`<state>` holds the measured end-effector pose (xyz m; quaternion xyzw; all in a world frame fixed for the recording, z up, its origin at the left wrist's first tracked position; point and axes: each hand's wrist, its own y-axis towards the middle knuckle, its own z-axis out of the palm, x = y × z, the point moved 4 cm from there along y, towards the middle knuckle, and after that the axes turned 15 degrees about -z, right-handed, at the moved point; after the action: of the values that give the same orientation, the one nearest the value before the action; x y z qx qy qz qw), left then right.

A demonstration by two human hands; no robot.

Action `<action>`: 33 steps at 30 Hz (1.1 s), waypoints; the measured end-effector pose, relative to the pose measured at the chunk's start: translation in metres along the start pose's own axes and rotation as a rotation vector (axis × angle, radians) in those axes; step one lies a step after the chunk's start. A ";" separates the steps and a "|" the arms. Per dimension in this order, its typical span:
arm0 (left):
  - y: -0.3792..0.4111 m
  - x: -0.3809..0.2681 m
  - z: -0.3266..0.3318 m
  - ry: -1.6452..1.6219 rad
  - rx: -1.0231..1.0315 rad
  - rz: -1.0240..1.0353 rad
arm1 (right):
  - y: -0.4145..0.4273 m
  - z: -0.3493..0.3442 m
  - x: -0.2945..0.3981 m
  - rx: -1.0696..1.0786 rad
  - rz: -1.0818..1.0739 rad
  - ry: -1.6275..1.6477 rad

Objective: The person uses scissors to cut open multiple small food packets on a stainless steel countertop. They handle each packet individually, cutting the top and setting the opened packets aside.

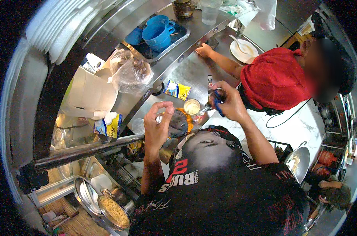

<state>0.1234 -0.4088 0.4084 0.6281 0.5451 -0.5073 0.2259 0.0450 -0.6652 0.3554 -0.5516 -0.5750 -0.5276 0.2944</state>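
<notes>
My right hand (233, 101) grips a pair of blue-handled scissors (217, 103) above the steel counter (193, 69). Shiny crumpled packaging (205, 109) shows beside the scissors; whether the hand also holds it is unclear. My left hand (157, 125) is raised with thumb and forefinger brought together. A small white spot shows inside its curl, too small to identify. Between the hands stands a small round tub (192, 106) of pale contents. Close to it are a dark round vessel with an orange rim (180, 125) and a yellow-and-blue packet (178, 90).
A co-worker in a red shirt (272, 79) reaches over the counter, near a white plate (236, 48) with a spoon. Blue mugs (157, 37) stand on a tray (184, 34) at the back. A metal rail (93, 152) crosses at left; a pan of noodles (115, 212) sits below.
</notes>
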 end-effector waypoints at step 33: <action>0.029 0.035 0.067 -0.188 0.203 -0.319 | -0.008 0.017 0.021 0.099 0.046 -0.193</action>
<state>0.1202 -0.4576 0.3437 0.5032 0.5605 -0.6452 0.1280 0.0367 -0.6408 0.3675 -0.5976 -0.6134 -0.4361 0.2767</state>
